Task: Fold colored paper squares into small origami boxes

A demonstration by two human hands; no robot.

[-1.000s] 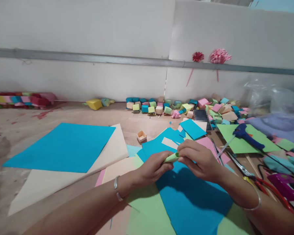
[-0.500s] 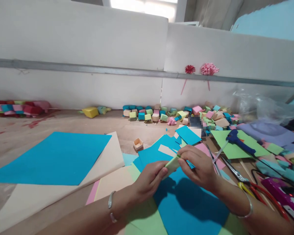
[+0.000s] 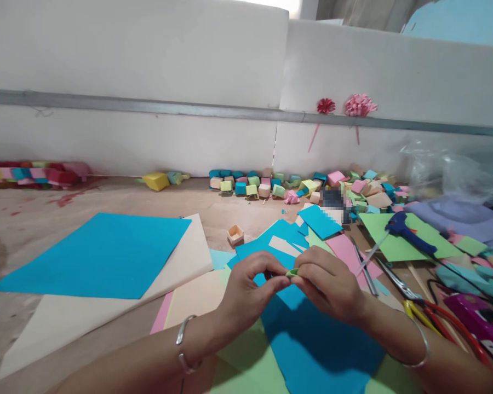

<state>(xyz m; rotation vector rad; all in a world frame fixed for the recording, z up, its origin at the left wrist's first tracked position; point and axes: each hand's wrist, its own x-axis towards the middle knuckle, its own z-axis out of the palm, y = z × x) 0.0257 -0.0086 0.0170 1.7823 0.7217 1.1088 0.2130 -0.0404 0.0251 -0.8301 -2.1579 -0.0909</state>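
Observation:
Between my two hands is a small light-green paper piece [image 3: 292,272], curved at its visible edge and mostly covered by fingers. My left hand [image 3: 250,287] pinches its left end with thumb and forefinger. My right hand [image 3: 331,282] has its fingers closed round the right end. Both hands are held above a large blue paper sheet [image 3: 324,339], with their shadow falling on it. Just beyond them lie a cream paper strip [image 3: 283,246] and blue offcuts. A small open peach paper box [image 3: 235,235] sits past my left hand.
At right lie a blue glue gun [image 3: 408,232], scissors [image 3: 398,284], pliers with red handles [image 3: 456,323] and a purple power strip [image 3: 476,317]. Folded paper boxes [image 3: 250,186] line the wall. Another blue sheet [image 3: 102,257] lies left.
My left hand has moved up and right, closer to my right hand. The green paper has turned and is now mostly hidden by the fingers. The view has tilted slightly down.

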